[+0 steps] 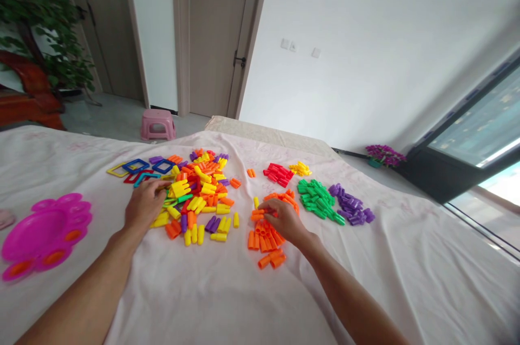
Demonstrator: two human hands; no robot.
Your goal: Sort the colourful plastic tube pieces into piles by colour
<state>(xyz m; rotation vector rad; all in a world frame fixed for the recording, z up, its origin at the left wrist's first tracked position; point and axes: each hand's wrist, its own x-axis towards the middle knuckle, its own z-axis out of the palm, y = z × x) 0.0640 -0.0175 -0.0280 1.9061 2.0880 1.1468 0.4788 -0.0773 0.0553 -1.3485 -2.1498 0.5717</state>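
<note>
My left hand [147, 203] is at the left side of a mixed pile of plastic connector pieces [205, 174] in yellow, orange, red, purple and green. Its thumb and fingers are closed at the end of a yellow connector piece [180, 188]. Over a heap of orange connector pieces [266, 236], my right hand [286, 221] reaches in from the right. Its thumb and fingertips come together on an orange connector piece [257, 215]. A single yellow piece [255, 202] stands just beyond those fingertips.
Right of the orange heap lie red pieces [278, 174], small yellow pieces [300, 168], green pieces [319, 200] and purple pieces [351, 205]. Coloured square frames [136, 166] lie behind my left hand. A pink paw-shaped tray [40, 231] rests at left on the cloth-covered table [195, 296].
</note>
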